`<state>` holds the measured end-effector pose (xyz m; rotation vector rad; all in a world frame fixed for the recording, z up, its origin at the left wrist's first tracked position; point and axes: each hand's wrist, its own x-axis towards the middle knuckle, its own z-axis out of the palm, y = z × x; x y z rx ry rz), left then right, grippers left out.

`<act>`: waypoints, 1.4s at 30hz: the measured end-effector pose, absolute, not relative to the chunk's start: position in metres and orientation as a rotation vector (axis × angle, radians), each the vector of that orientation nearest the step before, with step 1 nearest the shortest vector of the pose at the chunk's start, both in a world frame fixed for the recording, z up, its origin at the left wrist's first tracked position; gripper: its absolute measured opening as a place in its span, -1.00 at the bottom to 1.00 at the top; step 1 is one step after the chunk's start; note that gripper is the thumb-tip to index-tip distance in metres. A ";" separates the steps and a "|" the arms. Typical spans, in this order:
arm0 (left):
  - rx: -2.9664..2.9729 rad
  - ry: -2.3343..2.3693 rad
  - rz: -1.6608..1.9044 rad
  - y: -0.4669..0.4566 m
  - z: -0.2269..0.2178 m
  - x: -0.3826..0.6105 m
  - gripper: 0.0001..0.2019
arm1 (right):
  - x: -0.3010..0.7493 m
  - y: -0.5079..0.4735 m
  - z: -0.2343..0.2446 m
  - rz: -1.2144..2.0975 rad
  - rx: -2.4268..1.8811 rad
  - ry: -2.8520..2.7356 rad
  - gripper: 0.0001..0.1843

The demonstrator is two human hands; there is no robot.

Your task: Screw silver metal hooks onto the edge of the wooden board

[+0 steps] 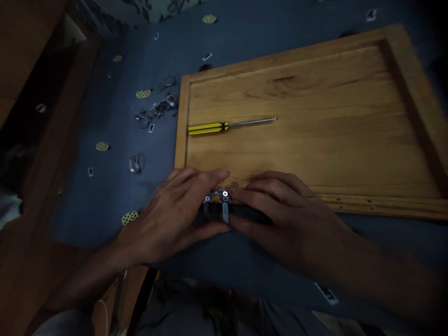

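Observation:
A framed wooden panel lies flat on a blue cloth. At the panel's near edge sits a small metal hinge with two cross-head screws. My left hand grips the hinge from the left, thumb below and fingers above. From the right, my right hand pinches the same hinge, its fingers resting on the panel's frame. A screwdriver with a yellow and black handle lies loose on the panel, its tip pointing right.
The blue cloth carries a pile of metal hardware, a single metal piece, small yellow perforated discs and little tags. Dark wooden furniture stands at the left.

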<state>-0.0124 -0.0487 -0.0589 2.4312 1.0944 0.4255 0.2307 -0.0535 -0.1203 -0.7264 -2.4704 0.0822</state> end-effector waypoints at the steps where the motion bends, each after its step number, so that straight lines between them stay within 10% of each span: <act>1: 2.427 1.092 0.427 -0.049 -0.059 -0.012 -0.45 | 0.231 -0.054 -0.121 0.077 -0.728 -2.464 -0.75; 10: 2.260 1.100 0.565 -0.044 -0.050 -0.024 -0.37 | 0.231 -0.051 -0.117 0.056 -0.675 -2.497 -0.75; 17: 2.289 1.176 0.994 0.014 -0.015 -0.033 -0.85 | 0.231 -0.046 -0.113 0.039 -0.624 -2.477 -0.70; 25: 2.751 1.327 0.345 0.083 -0.041 -0.008 -0.47 | 0.232 -0.046 -0.111 -0.006 -0.592 -2.524 -0.73; 42: 2.733 1.199 -0.026 0.083 -0.042 -0.024 -0.90 | 0.234 -0.045 -0.112 -0.016 -0.601 -2.547 -0.68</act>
